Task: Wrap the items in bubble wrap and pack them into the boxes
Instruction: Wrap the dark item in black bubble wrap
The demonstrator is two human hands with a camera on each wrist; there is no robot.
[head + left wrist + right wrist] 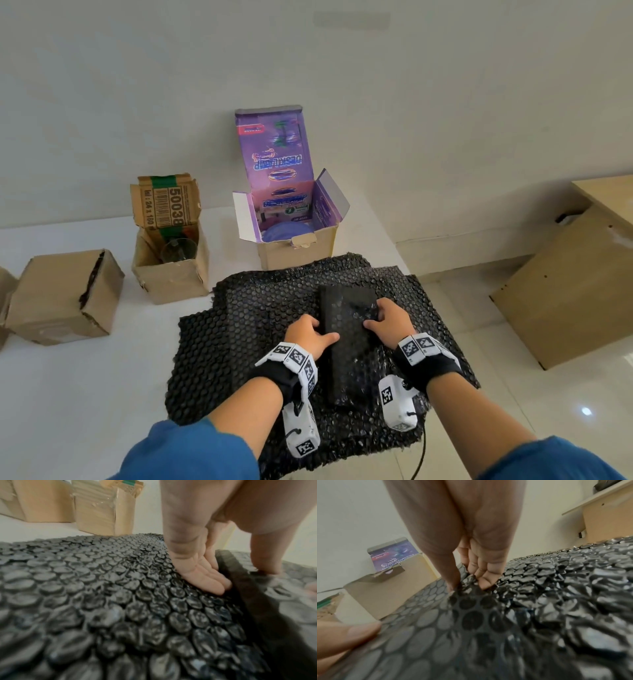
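Observation:
A black bubble wrap sheet (246, 329) lies spread on the white table (85, 394). In its middle lies a long flat black item (346, 308), its near part covered by a fold of the wrap. My left hand (323, 334) grips the item's left edge, thumb (267, 561) on top and fingers (202, 573) tucked against the side. My right hand (375, 317) pinches the wrap fold on the item's right edge, between thumb (447, 572) and curled fingers (482, 569).
Behind the wrap stands an open purple box (298, 253) with a blue round thing (284, 233) inside. To its left an open brown box (171, 277) holds a glass (178, 250). A shut brown box (65, 298) lies far left. A wooden cabinet (575, 281) stands on the floor to the right.

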